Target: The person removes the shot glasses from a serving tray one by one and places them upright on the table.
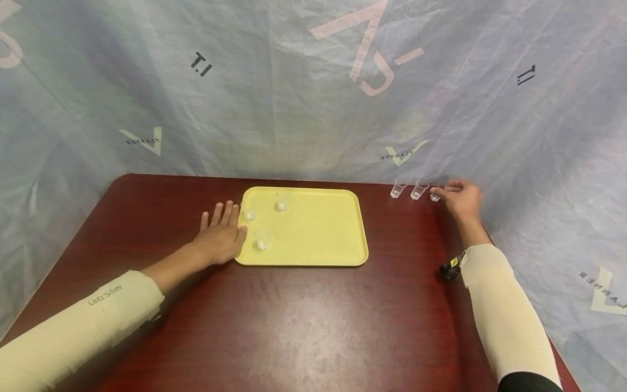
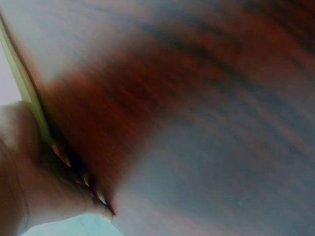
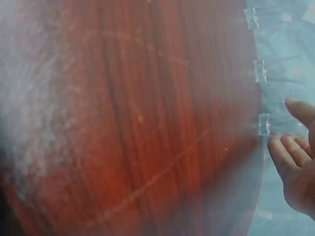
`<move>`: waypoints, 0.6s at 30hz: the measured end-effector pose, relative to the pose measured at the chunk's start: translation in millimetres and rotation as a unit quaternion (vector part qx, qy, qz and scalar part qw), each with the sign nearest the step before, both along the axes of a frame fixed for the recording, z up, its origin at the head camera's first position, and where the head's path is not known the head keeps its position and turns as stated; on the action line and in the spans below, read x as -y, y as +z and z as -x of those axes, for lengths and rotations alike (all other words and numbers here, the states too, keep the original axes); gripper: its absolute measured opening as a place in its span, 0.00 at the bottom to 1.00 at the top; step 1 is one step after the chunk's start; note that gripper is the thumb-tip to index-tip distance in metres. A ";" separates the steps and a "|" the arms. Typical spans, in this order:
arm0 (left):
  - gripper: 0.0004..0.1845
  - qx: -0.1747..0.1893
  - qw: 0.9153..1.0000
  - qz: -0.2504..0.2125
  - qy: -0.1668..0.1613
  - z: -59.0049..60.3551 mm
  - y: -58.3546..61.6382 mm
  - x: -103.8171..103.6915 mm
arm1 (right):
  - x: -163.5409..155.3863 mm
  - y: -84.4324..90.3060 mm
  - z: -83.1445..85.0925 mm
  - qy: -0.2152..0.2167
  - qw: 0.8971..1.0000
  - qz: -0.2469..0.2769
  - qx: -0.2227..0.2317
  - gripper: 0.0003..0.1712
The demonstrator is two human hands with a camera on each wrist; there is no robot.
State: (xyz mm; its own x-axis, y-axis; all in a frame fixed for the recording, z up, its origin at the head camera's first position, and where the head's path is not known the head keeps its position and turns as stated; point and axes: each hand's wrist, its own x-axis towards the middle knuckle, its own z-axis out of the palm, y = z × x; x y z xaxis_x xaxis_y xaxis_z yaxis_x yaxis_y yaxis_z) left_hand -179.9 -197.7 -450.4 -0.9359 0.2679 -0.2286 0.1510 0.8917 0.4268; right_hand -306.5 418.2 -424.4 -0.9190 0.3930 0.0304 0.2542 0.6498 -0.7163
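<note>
At the back right of the table, three clear shot glasses stand in a row. My right hand (image 1: 460, 198) is at the rightmost shot glass (image 3: 265, 124), thumb and fingers on either side of its upper part; its base rests by the table edge. Left of it stand the middle shot glass (image 1: 418, 190) and the leftmost shot glass (image 1: 398, 189). My left hand (image 1: 219, 237) lies with straight fingers along the left edge of a yellow tray (image 1: 318, 228), its thumb (image 2: 19, 123) at the rim. Three more clear glasses (image 1: 262, 239) stand on the tray's left part.
The dark red wooden table (image 1: 303, 321) reaches back to a grey printed curtain (image 1: 274, 109), which also hangs at both sides. The right forearm runs close beside the curtain on the right. A small black device (image 1: 450, 268) sits at the right wrist.
</note>
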 end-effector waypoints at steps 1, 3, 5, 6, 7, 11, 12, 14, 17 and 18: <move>0.46 0.000 1.000 0.000 0.000 -0.1 0.3 0.0 | -1.2 -1.0 -0.7 -0.003 1.000 0.002 -0.001 0.42; 0.45 0.001 1.000 -0.001 0.001 -0.8 2.2 -1.0 | -3.6 -3.2 -2.3 -0.004 1.000 0.009 -0.005 0.44; 0.45 0.004 1.000 -0.002 0.000 -1.1 4.6 -2.2 | -5.5 -5.2 -3.9 0.000 1.000 0.016 -0.009 0.44; 0.45 0.006 1.000 -0.001 0.001 -1.2 5.2 -2.4 | -5.7 -5.8 -4.7 0.003 1.000 0.019 -0.014 0.43; 0.45 0.004 1.000 0.002 0.002 -0.8 4.2 -2.4 | -5.8 -6.2 -5.7 0.004 1.000 0.017 -0.016 0.43; 0.45 0.004 1.000 0.008 0.001 0.8 0.1 -0.8 | -4.0 -6.0 -9.9 0.014 1.000 0.012 -0.019 0.41; 0.45 0.005 1.000 0.007 0.001 0.7 0.1 -0.8 | -3.5 -5.7 -11.2 0.016 1.000 0.008 -0.017 0.40; 0.45 0.006 1.000 0.009 0.001 1.3 -0.5 -0.4 | -3.6 -4.6 -14.0 0.021 1.000 0.001 -0.012 0.41; 0.45 0.009 1.000 0.006 0.001 1.4 0.8 -0.6 | -3.4 -3.3 -18.8 0.023 1.000 -0.001 -0.009 0.41; 0.45 0.011 1.000 0.006 0.002 1.3 1.7 -0.9 | -3.5 -3.0 -20.3 0.024 1.000 -0.003 -0.009 0.41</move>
